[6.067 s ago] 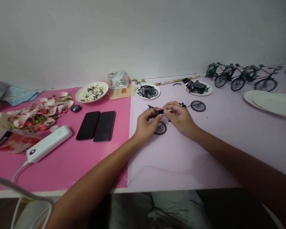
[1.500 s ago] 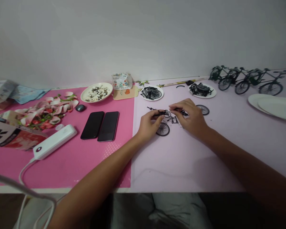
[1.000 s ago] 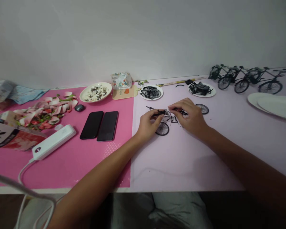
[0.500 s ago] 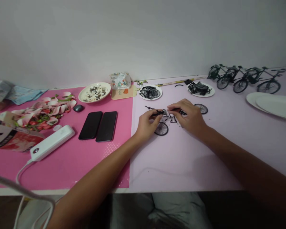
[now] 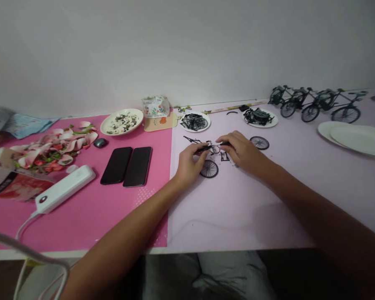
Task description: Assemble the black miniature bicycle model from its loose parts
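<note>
My left hand is closed, with thumb and fingertips pinching a small black model bicycle part. Opposite it, my right hand pinches a thin dark piece. The two held pieces nearly meet; whether they touch I cannot make out. Under and around the hands lie loose parts: a spoked wheel by the left fingers, a small black frame-like piece between the hands, and a thin black bar piece behind the left hand. A second wheel rests just beyond the right hand.
Plates of black parts stand near the wall. Assembled model bicycles and stacked white plates are at right. On the pink mat are two phones, a white power bank, a bowl and pink petals.
The view has shifted slightly. My right hand has moved a little left, so the far wheel shows more fully. Both hands keep their pinch close together.
</note>
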A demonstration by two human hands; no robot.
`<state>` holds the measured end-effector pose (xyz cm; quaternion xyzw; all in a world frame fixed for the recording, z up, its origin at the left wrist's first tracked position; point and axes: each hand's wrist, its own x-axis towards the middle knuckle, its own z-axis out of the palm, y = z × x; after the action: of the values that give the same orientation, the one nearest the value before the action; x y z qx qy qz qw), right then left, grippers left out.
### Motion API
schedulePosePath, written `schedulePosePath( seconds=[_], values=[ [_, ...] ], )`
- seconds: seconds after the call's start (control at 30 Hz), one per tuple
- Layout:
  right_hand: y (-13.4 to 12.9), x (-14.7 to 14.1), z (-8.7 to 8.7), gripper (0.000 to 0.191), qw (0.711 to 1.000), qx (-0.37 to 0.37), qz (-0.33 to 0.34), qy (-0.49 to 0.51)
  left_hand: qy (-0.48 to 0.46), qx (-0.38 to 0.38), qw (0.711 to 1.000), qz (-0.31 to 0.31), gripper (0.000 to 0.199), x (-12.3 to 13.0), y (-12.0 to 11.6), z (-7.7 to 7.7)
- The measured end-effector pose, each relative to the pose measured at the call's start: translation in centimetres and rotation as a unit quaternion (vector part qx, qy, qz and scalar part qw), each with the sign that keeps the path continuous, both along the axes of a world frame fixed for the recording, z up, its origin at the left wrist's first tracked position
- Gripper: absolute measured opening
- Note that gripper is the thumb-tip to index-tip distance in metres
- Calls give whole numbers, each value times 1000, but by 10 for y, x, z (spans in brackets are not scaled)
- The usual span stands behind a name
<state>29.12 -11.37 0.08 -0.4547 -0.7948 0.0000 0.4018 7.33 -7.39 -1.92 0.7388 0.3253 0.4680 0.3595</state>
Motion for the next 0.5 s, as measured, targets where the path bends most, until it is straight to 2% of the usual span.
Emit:
schedulePosePath(
  seconds=[0.1, 0.3, 0.5],
  values=[
    [-1, 0, 0, 21, 1000, -23, -9, 8, 16, 27, 999, 10, 22, -3, 1, 1],
    [-1, 0, -1, 15, 1000, -2, 17, -4, 32, 61, 998, 9, 22, -7, 5, 3],
    [-4, 2, 0, 19, 1000, -14, 25, -1, 50, 98, 994, -16, 23, -11, 10, 4]
  ],
)
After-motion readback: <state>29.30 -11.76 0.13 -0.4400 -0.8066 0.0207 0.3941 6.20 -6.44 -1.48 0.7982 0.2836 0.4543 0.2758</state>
